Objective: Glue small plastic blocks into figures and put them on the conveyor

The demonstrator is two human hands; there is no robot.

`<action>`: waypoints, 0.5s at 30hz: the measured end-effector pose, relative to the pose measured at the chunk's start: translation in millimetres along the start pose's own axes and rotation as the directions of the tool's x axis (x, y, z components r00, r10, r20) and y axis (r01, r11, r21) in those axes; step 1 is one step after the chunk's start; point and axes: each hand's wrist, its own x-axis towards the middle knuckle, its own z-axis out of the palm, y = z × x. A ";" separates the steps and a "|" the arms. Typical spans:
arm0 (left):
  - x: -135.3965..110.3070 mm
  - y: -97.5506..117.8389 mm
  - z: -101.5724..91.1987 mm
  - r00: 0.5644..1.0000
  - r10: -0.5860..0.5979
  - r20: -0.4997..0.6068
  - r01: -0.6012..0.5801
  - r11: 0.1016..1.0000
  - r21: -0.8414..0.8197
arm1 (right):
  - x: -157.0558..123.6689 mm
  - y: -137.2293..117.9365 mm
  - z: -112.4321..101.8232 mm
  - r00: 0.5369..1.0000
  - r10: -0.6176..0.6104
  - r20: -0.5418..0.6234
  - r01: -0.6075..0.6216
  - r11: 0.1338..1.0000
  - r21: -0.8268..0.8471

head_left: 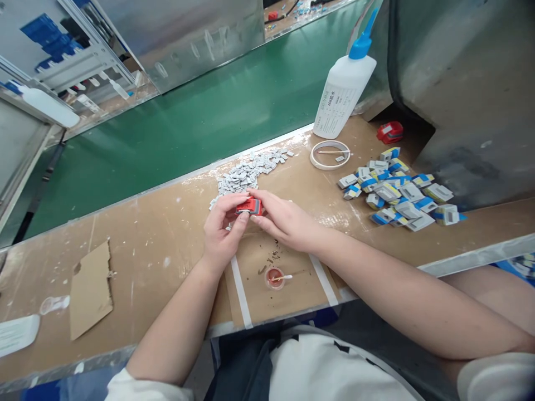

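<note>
The left hand point(222, 234) and right hand point(289, 221) are pinching a small, bright red piece point(247, 206) with a dark grey edge, each grip closed on it. It is showing between them, above the worktop point(146, 245).

2 bare hands point(221, 236) up front, and behind them a white top point(317, 370) with black marks point(341, 346), white sleeves point(146, 386) on both sides, dark cloth point(246, 365)!

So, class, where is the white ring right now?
In the head view, the white ring lies up and right of the right hand, in front of the labelled white bottle and left of the piled blue-marked parts.
</note>
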 end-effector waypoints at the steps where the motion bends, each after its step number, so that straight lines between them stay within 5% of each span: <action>1: -0.6 0.0 -0.6 1.000 -0.017 0.003 0.017 1.000 -0.006 | -0.3 -0.1 -0.1 1.000 -0.003 0.001 0.003 1.000 0.001; 15: -2.3 4.3 -0.9 0.987 -0.161 0.021 0.161 0.987 -0.020 | 0.3 1.4 0.3 0.999 0.039 0.002 -0.039 0.998 0.048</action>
